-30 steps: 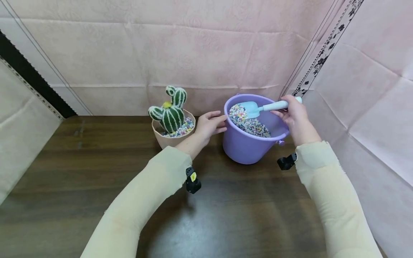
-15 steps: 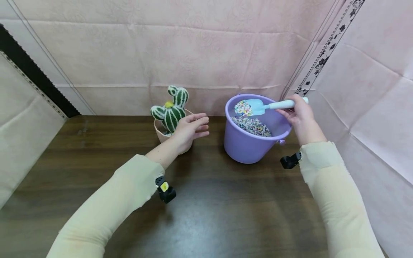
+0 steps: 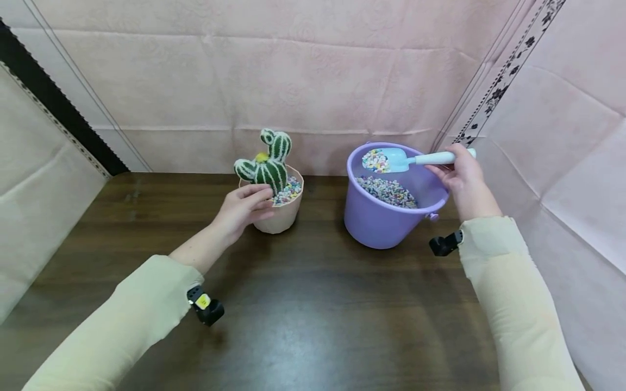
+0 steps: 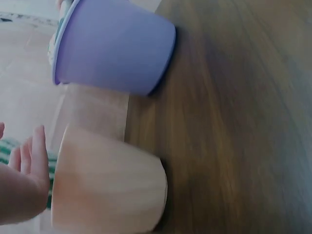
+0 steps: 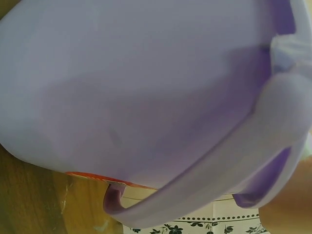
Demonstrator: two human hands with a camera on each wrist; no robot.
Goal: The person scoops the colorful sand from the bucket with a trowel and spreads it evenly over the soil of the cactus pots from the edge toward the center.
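In the head view my right hand (image 3: 464,174) grips the handle of a light blue trowel (image 3: 399,161). Multicoloured pebbles (image 3: 375,161) fill its blade, which is over the mouth of a purple bucket (image 3: 381,221). More pebbles (image 3: 388,193) lie inside the bucket. My left hand (image 3: 243,209) is at the near left side of a beige pot (image 3: 282,215), fingers relaxed and holding nothing. A green-and-white knitted cactus (image 3: 271,175) with a yellow flower stands in that pot among pebbles. In the left wrist view the hand (image 4: 27,183) is by the pot's rim; contact is unclear.
Both containers stand on a dark wooden table (image 3: 293,304), close to a cloth-covered back wall (image 3: 303,87). Another cloth wall (image 3: 572,179) rises on the right, near my right arm. The bucket's handle (image 5: 204,175) hangs down its side in the right wrist view.
My left hand has moved left, from the bucket's rim across the front of the pot to its left side. The loaded trowel has risen off the pebbles in the bucket.
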